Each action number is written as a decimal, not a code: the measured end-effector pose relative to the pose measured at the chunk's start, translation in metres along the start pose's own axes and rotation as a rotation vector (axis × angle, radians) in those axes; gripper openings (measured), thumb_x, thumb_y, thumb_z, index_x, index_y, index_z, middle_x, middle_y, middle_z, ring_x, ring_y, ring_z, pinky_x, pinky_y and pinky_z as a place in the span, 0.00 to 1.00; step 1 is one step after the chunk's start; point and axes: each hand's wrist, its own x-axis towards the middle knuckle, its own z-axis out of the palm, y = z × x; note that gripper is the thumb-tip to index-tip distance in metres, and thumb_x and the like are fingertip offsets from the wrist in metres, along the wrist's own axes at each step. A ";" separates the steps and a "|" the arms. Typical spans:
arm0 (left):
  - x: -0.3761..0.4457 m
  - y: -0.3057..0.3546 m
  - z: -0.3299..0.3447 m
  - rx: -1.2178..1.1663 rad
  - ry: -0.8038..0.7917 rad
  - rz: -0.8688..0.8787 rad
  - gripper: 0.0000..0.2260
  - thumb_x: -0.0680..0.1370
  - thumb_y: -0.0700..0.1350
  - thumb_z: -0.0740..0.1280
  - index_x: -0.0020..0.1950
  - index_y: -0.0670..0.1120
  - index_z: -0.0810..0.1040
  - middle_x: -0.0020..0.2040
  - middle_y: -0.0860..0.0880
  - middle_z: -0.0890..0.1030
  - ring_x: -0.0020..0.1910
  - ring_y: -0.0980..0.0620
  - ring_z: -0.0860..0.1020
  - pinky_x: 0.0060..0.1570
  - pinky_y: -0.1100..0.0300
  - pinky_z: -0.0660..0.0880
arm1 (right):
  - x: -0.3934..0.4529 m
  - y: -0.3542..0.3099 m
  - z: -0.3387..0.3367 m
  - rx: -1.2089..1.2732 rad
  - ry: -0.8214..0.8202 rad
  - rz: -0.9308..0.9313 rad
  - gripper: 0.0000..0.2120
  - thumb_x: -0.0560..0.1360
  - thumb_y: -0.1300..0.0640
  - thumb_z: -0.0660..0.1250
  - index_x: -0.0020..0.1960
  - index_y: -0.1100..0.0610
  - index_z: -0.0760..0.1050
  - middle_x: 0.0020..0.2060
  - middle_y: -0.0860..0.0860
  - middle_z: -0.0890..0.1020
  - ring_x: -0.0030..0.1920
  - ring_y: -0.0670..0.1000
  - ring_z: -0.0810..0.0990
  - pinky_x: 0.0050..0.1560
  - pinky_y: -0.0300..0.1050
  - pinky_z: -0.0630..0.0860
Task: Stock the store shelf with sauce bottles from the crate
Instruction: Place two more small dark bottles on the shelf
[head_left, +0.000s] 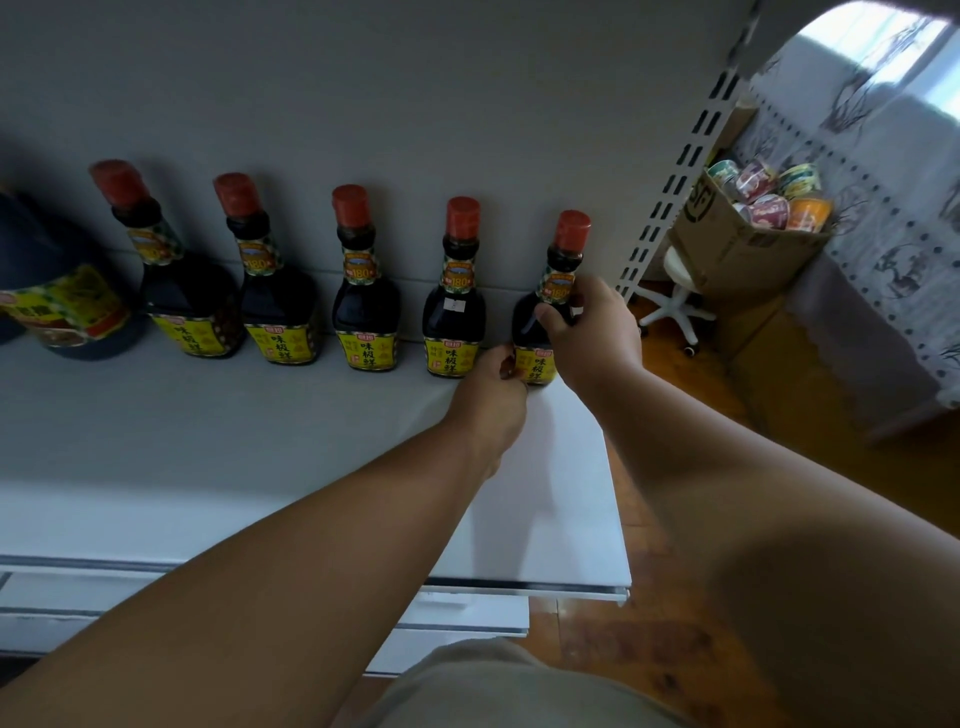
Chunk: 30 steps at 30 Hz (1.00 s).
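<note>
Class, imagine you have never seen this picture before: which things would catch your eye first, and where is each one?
First, the row of five dark sauce bottles with red caps standing along the back of the grey shelf. At its right end, the left hand and right hand both grip the rightmost bottle. Beyond the shelf's right edge, a cardboard box of colourful cans sits on the wooden floor.

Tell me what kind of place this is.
Probably a small shop or a mock-up of one: a white retail shelf holds a row of matching sauce bottles, a slotted upright stands beside it, and a box of cans waits nearby.
</note>
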 end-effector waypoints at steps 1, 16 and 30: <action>0.001 0.000 -0.001 0.004 0.000 -0.003 0.22 0.80 0.35 0.58 0.71 0.52 0.71 0.56 0.57 0.74 0.56 0.55 0.71 0.54 0.61 0.65 | 0.000 0.000 0.000 0.000 0.000 0.000 0.16 0.76 0.47 0.68 0.61 0.51 0.73 0.52 0.47 0.76 0.50 0.50 0.76 0.47 0.46 0.72; -0.041 -0.016 -0.043 0.412 0.050 0.351 0.16 0.78 0.38 0.59 0.62 0.54 0.73 0.57 0.57 0.75 0.54 0.55 0.74 0.52 0.61 0.69 | -0.070 -0.012 -0.004 -0.128 0.014 0.000 0.23 0.78 0.48 0.66 0.70 0.53 0.67 0.64 0.51 0.73 0.65 0.52 0.70 0.64 0.48 0.72; -0.133 -0.029 -0.071 0.648 0.435 0.372 0.17 0.77 0.37 0.59 0.64 0.49 0.74 0.60 0.51 0.76 0.53 0.50 0.77 0.51 0.56 0.75 | -0.140 -0.022 -0.023 -0.099 -0.242 -0.366 0.18 0.79 0.47 0.62 0.66 0.54 0.69 0.61 0.52 0.73 0.62 0.55 0.71 0.57 0.49 0.71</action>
